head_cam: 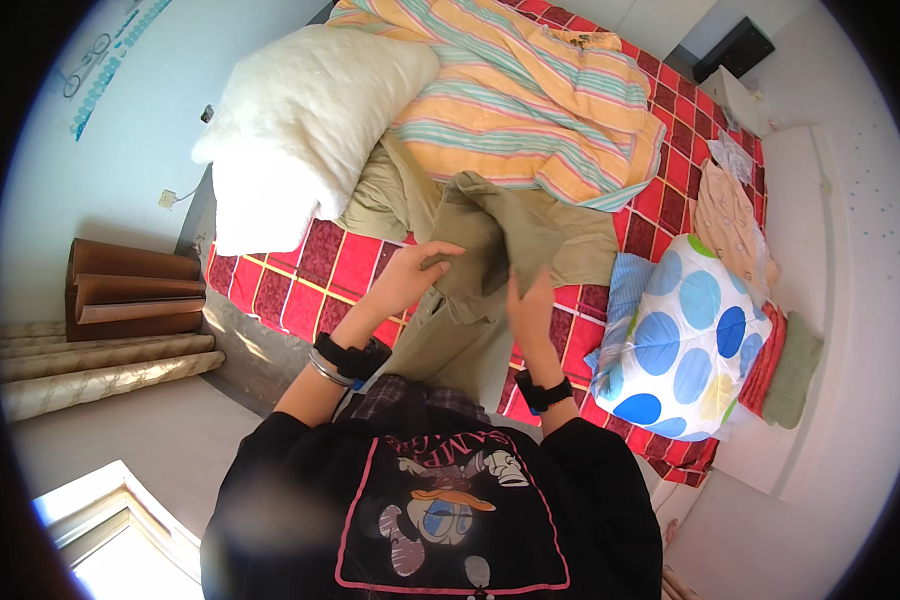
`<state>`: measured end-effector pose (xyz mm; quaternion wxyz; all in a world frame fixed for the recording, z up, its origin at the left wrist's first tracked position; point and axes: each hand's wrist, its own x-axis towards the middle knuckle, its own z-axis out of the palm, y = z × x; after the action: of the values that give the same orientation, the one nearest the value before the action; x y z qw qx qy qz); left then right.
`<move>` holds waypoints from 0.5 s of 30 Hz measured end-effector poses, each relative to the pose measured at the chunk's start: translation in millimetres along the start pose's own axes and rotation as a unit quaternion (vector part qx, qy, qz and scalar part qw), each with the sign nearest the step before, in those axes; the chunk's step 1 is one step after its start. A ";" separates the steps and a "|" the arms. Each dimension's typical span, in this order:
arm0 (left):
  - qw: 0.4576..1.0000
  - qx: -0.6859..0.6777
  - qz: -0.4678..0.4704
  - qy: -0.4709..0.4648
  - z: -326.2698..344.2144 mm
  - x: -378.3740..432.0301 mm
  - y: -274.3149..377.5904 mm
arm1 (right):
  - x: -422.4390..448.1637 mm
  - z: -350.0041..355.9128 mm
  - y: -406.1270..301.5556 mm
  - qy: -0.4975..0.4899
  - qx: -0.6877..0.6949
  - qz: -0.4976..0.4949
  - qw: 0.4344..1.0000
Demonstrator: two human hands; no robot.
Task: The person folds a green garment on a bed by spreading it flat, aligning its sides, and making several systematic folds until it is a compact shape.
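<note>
An olive-green garment (457,262), which looks like trousers, hangs between my two hands, its upper opening spread and its lower part falling over the near edge of the bed. My left hand (409,277) pinches the left rim of the opening between thumb and fingers. On the other side my right hand (532,304), slightly blurred, grips the cloth's right edge. More olive-green cloth (589,236) lies flat on the bed behind the garment. Beyond it is a crumpled orange, teal and pink striped cloth (480,127).
A fluffy white blanket (315,90) is heaped at the bed's far left. On the right, a blue-dotted white quilt (682,337) rests on the red checked bedcover (330,262), near folded red and green cloths (793,371). Brown folded panels (135,289) stand beside the bed at left.
</note>
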<state>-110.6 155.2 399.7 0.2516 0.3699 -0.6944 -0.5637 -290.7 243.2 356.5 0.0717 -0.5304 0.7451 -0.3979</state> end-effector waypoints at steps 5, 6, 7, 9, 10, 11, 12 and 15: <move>0.996 0.038 -0.078 -0.002 11.5 -11.1 -18.1 | -29.2 18.2 -29.1 -0.173 0.065 -0.095 0.978; 0.994 0.021 -0.105 0.006 10.1 -14.9 -21.7 | -32.9 19.3 -29.3 -0.182 0.042 -0.092 0.978; 0.984 -0.090 -0.152 0.020 9.0 -16.3 -24.9 | -35.8 20.9 -29.3 -0.194 0.034 -0.091 0.976; 0.919 -0.306 -0.243 0.045 7.8 -18.4 -29.6 | -40.8 23.4 -28.5 -0.216 0.013 -0.079 0.973; 0.932 -0.258 -0.250 0.039 8.7 -18.6 -31.2 | -43.6 25.3 -28.9 -0.222 0.016 -0.095 0.970; 0.942 -0.210 -0.262 0.032 10.0 -18.0 -32.4 | -46.6 27.5 -30.0 -0.229 0.016 -0.104 0.968; 0.950 -0.162 -0.265 0.037 11.8 -18.2 -33.1 | -49.3 30.0 -31.2 -0.241 0.017 -0.111 0.964; 0.987 0.043 -0.138 0.069 16.4 -20.0 -34.4 | -55.8 36.5 -33.3 -0.213 0.072 -0.127 0.966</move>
<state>-103.3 177.9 363.9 0.2024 0.5111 -0.6413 -0.5354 -223.1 267.6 336.6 0.2156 -0.6866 0.6087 -0.3340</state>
